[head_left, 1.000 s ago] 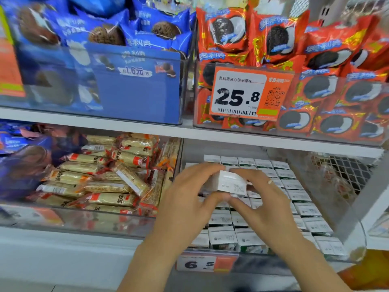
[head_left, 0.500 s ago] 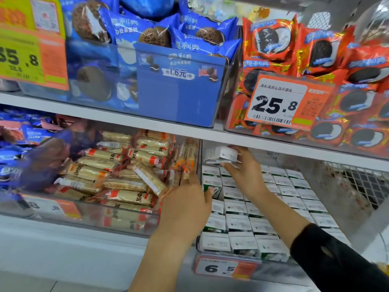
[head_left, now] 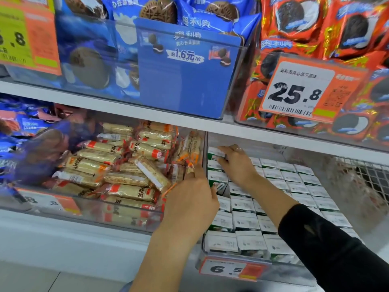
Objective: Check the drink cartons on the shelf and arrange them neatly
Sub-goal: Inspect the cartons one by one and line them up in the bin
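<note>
Several small white and green drink cartons [head_left: 290,187] stand in rows inside a clear bin [head_left: 237,262] on the lower shelf. My right hand [head_left: 236,165] reaches to the back left corner of the bin and holds one carton [head_left: 215,153] there, fingers curled over it. My left hand [head_left: 191,201] rests against the bin's left wall with fingers straight, beside a front-left carton [head_left: 216,181]. A black sleeve covers my right forearm.
A clear bin of yellow wrapped snack bars [head_left: 126,169] sits directly left. The upper shelf edge [head_left: 147,114] hangs low over the cartons, carrying blue [head_left: 168,49] and orange cookie packs [head_left: 315,39]. A 6.5 price tag [head_left: 231,269] is on the bin front. Wire mesh [head_left: 366,175] lies at right.
My right hand carried the carton from the middle to the bin's back left corner and lowered it there. My left hand let go of it and moved to the bin's left wall.
</note>
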Demonstrator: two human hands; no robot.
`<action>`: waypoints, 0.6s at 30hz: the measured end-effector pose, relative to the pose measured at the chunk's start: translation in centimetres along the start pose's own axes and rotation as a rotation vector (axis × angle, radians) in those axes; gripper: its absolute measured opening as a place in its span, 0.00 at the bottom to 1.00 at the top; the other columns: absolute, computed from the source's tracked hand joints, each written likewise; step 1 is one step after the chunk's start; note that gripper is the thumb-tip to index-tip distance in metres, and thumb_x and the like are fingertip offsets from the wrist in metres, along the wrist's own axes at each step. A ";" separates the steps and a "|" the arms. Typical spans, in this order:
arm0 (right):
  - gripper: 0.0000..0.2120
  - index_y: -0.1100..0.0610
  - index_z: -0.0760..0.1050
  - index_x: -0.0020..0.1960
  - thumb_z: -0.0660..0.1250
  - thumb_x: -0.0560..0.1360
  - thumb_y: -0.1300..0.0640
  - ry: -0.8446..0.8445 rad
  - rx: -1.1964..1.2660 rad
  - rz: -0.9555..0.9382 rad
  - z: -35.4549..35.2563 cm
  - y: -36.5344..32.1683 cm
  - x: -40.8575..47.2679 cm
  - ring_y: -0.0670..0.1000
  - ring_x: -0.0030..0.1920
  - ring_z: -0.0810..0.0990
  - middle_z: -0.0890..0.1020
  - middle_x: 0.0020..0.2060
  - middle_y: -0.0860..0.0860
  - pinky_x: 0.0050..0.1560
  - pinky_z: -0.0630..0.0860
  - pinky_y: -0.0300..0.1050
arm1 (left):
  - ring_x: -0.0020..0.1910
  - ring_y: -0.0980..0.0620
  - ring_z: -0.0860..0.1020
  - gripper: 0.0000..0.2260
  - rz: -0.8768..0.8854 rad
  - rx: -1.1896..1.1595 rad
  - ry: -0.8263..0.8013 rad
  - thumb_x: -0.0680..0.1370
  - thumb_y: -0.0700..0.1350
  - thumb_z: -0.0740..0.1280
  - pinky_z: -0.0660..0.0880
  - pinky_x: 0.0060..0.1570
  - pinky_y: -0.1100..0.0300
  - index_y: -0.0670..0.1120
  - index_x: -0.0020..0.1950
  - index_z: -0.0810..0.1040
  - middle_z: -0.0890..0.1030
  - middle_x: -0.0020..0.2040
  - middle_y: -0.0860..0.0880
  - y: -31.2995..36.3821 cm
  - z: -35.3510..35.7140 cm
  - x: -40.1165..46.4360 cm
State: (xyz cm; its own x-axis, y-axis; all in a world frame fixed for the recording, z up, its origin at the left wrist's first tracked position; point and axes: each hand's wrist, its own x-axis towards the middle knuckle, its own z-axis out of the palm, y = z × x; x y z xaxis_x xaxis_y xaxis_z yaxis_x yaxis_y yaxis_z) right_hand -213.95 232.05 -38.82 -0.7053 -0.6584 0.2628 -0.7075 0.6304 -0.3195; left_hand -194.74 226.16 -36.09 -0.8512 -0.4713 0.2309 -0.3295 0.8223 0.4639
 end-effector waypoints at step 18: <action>0.18 0.53 0.72 0.66 0.64 0.78 0.49 -0.366 -0.256 0.063 -5.3 3.1 2.5 0.52 0.64 0.72 0.74 0.65 0.50 0.62 0.69 0.43 | 0.57 0.45 0.77 0.28 -0.020 0.026 -0.015 0.82 0.49 0.57 0.68 0.42 0.58 0.44 0.78 0.49 0.75 0.63 0.43 0.3 0.1 0.0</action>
State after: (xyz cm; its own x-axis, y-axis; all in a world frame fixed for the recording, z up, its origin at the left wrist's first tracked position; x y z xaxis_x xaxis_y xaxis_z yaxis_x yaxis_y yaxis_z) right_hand -218.11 234.53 -34.32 -0.7178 -0.6884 -0.1040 -0.6843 0.7251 -0.0768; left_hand -194.86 226.38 -36.03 -0.8503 -0.4831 0.2088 -0.3568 0.8207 0.4462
